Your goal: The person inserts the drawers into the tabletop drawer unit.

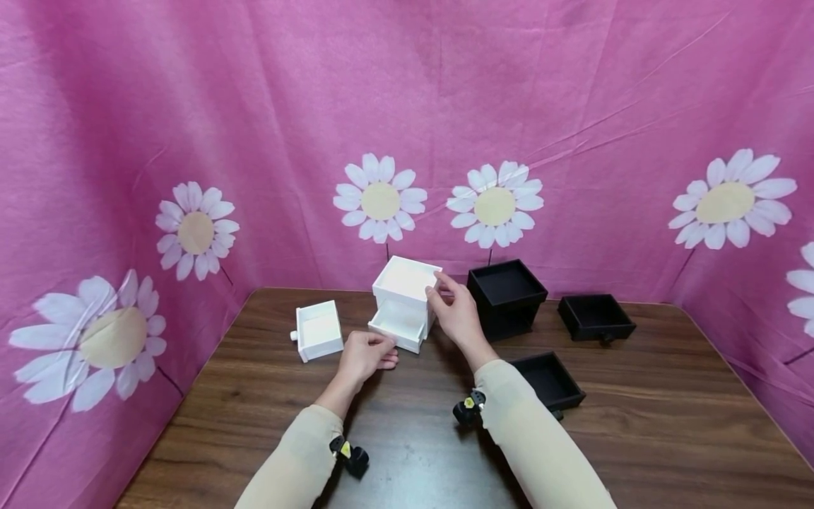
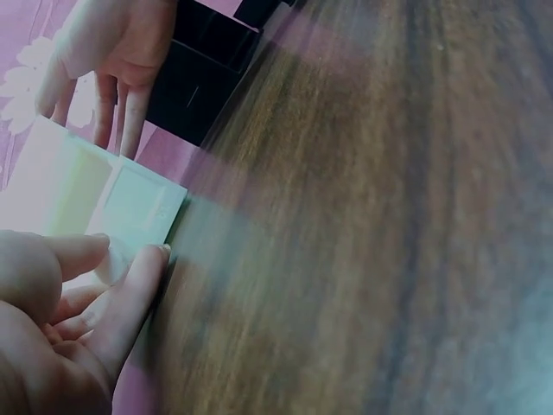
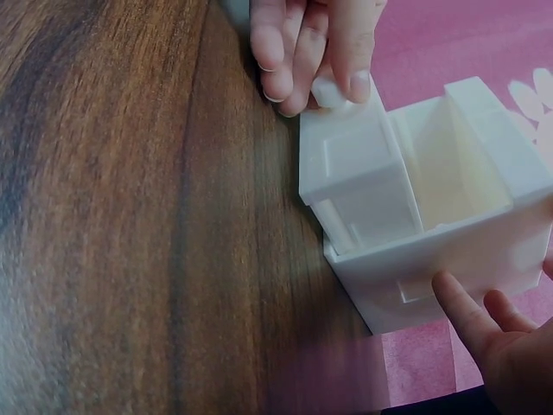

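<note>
A small white cabinet (image 1: 407, 277) stands near the back of the table, its lower drawer (image 1: 399, 324) partly pulled out toward the front. The left hand (image 1: 365, 357) pinches the round white knob (image 3: 327, 92) on that drawer's front between thumb and fingers. Above the drawer, the cabinet's upper slot (image 3: 458, 164) has no drawer in it. With fingers mostly straight, the right hand (image 1: 456, 311) touches the cabinet's right side wall (image 3: 410, 290). To the left lies a separate white drawer (image 1: 319, 331), its knob pointing left.
A black cabinet (image 1: 506, 286) with open slots stands right of the white one. Two loose black drawers lie on the wooden table (image 1: 668, 396), one far right (image 1: 596, 316), the other (image 1: 548, 379) beside the right forearm. Behind hangs a pink flowered cloth (image 1: 439, 85).
</note>
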### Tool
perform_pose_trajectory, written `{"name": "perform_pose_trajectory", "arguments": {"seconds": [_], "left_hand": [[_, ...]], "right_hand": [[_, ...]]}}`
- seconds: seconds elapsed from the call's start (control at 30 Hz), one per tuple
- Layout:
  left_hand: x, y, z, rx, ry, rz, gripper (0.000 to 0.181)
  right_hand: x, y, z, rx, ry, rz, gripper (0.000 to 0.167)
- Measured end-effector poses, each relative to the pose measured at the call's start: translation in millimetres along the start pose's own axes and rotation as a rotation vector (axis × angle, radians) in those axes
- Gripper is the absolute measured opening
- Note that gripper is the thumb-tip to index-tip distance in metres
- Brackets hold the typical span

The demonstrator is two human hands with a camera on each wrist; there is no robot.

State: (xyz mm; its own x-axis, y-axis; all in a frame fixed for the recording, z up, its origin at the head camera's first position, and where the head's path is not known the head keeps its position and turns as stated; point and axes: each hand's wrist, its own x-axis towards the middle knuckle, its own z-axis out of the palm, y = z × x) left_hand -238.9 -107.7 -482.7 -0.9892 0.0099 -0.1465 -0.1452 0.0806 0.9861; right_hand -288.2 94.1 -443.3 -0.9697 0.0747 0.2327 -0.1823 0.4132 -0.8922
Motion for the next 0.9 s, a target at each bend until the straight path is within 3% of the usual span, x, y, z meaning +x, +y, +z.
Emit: {"name": "perform_pose_trajectory", "arguments": {"seconds": [0.23,0.5,0.9], "left_hand": [[3.3,2.7,2.3,-0.001,0.015,0.006,0.022],[8.7,4.3,2.6,-0.009,0.001,-0.03,0.021],[12.8,2.2,4.1,-0.022,0.01,-0.005,0.024]], "right_hand": [[0.2,-1,-1,0.01,0.002,-0.003,0.051],[0.9,0,-1,0.007,0.014,-0.011,0.05],[1.2,2,1,0.004,0.01,-0.008,0.05]]}}
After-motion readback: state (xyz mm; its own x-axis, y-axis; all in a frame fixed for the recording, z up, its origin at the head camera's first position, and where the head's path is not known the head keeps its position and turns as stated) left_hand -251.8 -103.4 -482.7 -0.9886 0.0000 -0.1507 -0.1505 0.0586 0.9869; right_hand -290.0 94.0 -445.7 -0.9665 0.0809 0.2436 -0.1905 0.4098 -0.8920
